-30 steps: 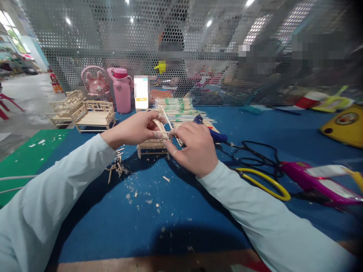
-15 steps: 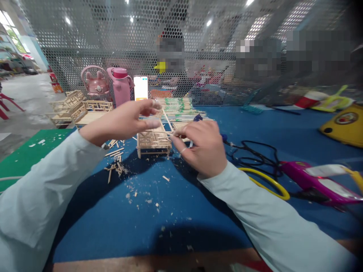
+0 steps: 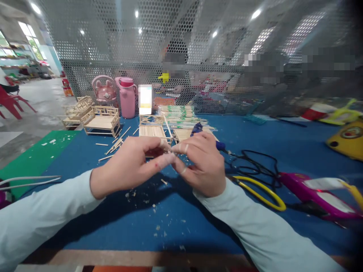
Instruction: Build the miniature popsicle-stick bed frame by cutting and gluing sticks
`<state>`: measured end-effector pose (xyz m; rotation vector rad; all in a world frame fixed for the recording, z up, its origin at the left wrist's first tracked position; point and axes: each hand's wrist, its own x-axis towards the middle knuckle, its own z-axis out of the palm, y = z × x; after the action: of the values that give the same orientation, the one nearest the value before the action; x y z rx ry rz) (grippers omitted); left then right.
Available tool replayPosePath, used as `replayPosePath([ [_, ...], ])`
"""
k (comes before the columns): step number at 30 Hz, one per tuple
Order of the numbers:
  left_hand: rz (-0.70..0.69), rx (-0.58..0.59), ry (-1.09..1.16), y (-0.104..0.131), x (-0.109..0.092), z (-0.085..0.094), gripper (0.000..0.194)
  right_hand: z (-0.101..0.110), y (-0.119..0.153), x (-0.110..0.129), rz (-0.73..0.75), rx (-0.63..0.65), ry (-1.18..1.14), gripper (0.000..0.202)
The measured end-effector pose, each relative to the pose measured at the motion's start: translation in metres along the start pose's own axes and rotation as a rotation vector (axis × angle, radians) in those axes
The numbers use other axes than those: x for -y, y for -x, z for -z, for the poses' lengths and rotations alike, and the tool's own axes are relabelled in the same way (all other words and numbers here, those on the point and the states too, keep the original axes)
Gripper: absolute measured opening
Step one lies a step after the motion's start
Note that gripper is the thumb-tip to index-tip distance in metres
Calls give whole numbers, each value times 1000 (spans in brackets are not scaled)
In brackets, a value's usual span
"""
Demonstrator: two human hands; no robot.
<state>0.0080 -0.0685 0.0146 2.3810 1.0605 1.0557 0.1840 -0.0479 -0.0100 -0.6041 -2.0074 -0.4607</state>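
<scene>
Half a second ago the left hand point(image 3: 134, 162) was raised above the small wooden bench point(image 3: 153, 131), apart from the right hand point(image 3: 202, 162); now both hands are nearer to the person, and their fingertips meet. Thumb and forefinger of each hand are bent together in a pinch, but it cannot be told whether some small piece is between them. A thin stick, which seemed to be in the right fingers before, cannot be made out there now. The bench stands on the blue table point(image 3: 127, 230), at eleven o'clock from the fingertips, and the left hand now hides its near end, which was visible earlier. A finished bench point(image 3: 100, 121) stands at ten o'clock, with loose sticks point(image 3: 117, 140) between it and the left hand. The bundled sticks point(image 3: 177, 112) lie at twelve o'clock, and the magenta tool point(image 3: 297, 185) lies between three and four o'clock.
</scene>
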Motion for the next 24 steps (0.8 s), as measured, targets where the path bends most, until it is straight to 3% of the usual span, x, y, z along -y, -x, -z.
replayPosePath([
  [3,18,-108,30,16,6,-10,16,5,-3,-3,96,74,-55,3],
  [5,44,-113,46,27,13,-17,16,12,-4,-18,95,171,-90,9],
  [6,57,-86,66,32,16,-21,15,16,-4,-31,34,213,-76,16],
  [9,65,49,125,45,27,-28,14,23,5,-82,-401,293,206,29],
  [11,65,123,155,49,32,-32,14,21,18,-113,-584,503,479,35],
  [14,59,186,189,51,36,-34,13,14,36,-138,-627,721,517,39],
  [17,71,187,199,51,37,-34,12,9,42,-139,-642,865,487,45],
  [21,69,206,186,52,35,-33,12,10,40,-134,-654,779,437,43],
  [24,47,229,151,52,34,-33,13,12,39,-132,-703,565,270,36],
])
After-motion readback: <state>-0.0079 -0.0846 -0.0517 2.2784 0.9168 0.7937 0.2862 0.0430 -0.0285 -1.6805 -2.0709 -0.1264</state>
